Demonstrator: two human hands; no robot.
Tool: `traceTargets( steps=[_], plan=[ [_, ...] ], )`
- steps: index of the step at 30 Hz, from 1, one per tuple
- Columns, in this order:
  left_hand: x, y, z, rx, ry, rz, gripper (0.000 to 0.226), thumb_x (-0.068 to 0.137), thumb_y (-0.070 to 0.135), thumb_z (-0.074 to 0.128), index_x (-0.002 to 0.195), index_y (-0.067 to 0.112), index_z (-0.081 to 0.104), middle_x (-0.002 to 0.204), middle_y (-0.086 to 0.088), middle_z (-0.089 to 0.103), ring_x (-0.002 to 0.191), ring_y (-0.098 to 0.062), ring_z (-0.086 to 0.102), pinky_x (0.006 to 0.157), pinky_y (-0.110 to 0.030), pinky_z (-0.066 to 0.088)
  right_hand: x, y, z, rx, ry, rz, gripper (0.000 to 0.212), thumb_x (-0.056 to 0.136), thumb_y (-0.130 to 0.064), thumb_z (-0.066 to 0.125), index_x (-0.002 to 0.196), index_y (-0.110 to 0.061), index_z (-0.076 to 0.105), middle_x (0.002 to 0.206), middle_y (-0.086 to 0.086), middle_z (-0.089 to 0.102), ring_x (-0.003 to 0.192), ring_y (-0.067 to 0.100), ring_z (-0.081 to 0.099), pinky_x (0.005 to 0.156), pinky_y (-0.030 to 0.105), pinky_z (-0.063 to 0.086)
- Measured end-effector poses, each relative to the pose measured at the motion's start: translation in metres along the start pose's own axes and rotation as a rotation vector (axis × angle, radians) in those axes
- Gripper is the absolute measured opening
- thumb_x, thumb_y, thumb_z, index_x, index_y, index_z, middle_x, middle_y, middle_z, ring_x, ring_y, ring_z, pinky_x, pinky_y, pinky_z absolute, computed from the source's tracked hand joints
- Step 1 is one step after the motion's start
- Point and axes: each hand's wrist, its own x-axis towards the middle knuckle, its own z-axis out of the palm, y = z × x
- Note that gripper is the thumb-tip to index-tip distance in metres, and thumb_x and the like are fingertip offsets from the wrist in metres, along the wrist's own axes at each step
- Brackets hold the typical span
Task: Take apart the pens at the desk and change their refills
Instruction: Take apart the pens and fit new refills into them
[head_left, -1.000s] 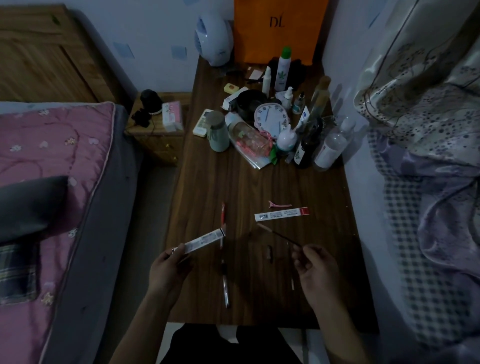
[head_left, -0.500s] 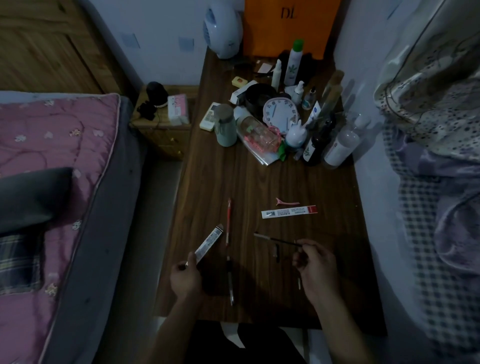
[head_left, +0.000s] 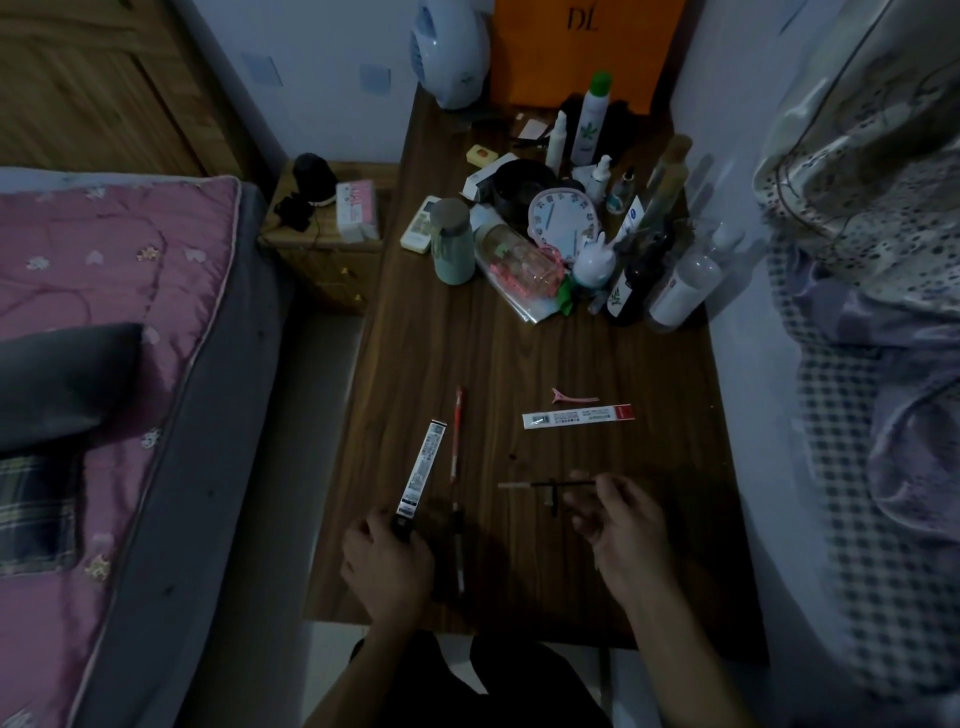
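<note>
Pinching a thin dark refill (head_left: 563, 484) at lower centre, the right hand (head_left: 621, 525) was closed on it, the left hand (head_left: 387, 564) gripped a refill packet (head_left: 421, 470), and two pens (head_left: 456, 431) lay between, seemingly awaiting refills.

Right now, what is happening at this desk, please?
A person is changing pen refills. The left hand holds a long refill packet by its lower end. The right hand pinches a thin dark refill over the desk. A red pen, a second packet and a dark pen lie there.
</note>
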Motion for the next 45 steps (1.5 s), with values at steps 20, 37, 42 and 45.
traceTargets(
  steps=[20,37,42,45],
  plan=[
    [-0.009,0.012,0.018,-0.008,-0.336,0.158,0.03,0.082,0.028,0.055,0.108,0.018,0.065,0.098,-0.006,0.072,0.087,-0.027,0.07,0.071,-0.033,0.053,-0.005,0.002,0.004,0.282,0.069,0.043,0.023,0.071,-0.023,0.077,0.094,-0.024,0.081,0.093,0.001,0.08,0.082,0.01,0.075,0.067,0.026,0.057],
    [-0.046,0.111,-0.129,-0.577,-0.379,0.637,0.02,0.102,0.014,0.047,0.106,0.012,0.066,0.085,0.003,0.067,0.075,-0.011,0.062,0.071,-0.036,0.049,-0.075,-0.094,0.089,0.013,-0.081,-0.437,0.018,0.101,-0.03,0.054,0.096,-0.027,0.071,0.08,-0.003,0.072,0.07,0.01,0.066,0.061,0.028,0.052],
    [-0.06,0.13,-0.169,-0.616,-0.367,0.739,0.026,0.101,0.022,0.042,0.09,0.011,0.064,0.07,-0.01,0.062,0.06,-0.027,0.056,0.056,-0.043,0.042,-0.101,-0.12,0.101,-0.017,-0.148,-0.633,0.019,0.096,-0.037,0.054,0.09,-0.036,0.071,0.074,-0.006,0.071,0.059,0.006,0.062,0.053,0.022,0.051],
    [-0.068,0.138,-0.182,-0.623,-0.365,0.793,0.025,0.102,0.019,0.043,0.09,0.01,0.063,0.065,-0.013,0.058,0.051,-0.022,0.049,0.051,-0.04,0.038,-0.111,-0.131,0.102,0.014,-0.167,-0.691,0.017,0.095,-0.037,0.055,0.09,-0.034,0.072,0.075,-0.002,0.072,0.058,0.01,0.063,0.051,0.024,0.05]
  ],
)
